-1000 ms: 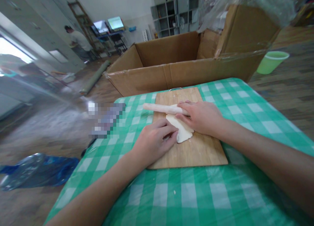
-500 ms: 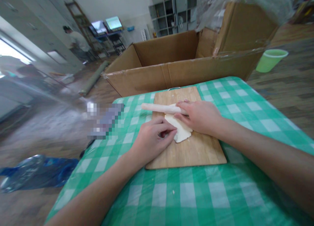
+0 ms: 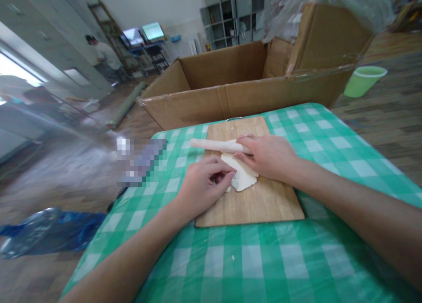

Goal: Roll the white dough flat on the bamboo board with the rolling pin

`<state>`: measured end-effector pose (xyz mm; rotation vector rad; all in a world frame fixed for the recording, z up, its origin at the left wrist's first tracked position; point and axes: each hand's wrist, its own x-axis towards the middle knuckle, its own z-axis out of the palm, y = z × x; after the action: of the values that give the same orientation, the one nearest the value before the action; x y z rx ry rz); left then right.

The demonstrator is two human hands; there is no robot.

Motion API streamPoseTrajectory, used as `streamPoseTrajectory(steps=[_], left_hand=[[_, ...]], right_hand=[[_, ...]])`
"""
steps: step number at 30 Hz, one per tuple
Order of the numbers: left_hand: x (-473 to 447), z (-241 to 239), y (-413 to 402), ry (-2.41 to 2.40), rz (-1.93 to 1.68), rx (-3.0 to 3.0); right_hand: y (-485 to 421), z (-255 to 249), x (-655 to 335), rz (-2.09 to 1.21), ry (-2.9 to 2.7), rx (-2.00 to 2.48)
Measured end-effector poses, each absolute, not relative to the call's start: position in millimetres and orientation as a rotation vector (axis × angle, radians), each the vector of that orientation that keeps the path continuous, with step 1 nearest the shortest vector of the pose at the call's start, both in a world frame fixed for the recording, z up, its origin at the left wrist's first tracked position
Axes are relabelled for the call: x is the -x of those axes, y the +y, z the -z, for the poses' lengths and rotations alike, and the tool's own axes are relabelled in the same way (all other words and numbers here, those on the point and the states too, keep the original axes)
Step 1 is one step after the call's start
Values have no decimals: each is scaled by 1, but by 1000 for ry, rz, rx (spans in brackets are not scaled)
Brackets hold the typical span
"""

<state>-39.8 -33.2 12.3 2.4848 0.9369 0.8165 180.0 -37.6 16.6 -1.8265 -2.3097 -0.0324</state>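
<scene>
Partly hidden, the rolling pin [image 3: 216, 145] sits gripped beneath the right hand [image 3: 272, 156], while the left hand [image 3: 201, 182] pinches the dough [image 3: 245, 175].

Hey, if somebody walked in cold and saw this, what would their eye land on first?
Probably the green-and-white checked tablecloth, filling the lower middle of the view. On the wooden board upon it, the left hand is at the left edge of the flat dough, and the right hand covers the rolling pin's right end. Beyond the table stands a big open cardboard box.
</scene>
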Motion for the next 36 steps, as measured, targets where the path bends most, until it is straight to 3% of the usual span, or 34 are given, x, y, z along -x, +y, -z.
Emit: streamPoseTrajectory(steps=[12,18,36], left_hand=[[59,-11,-32,559,-758,-2630],[61,-12,-33,629,-870,-2637],[63,-18,-34,508,-580,-2880]], right_hand=[[-38,-17,-181,25,-2317,1810],[-38,-18,-181,6,-2318,1810],[-41,-18,-182,65,-2343,1814]])
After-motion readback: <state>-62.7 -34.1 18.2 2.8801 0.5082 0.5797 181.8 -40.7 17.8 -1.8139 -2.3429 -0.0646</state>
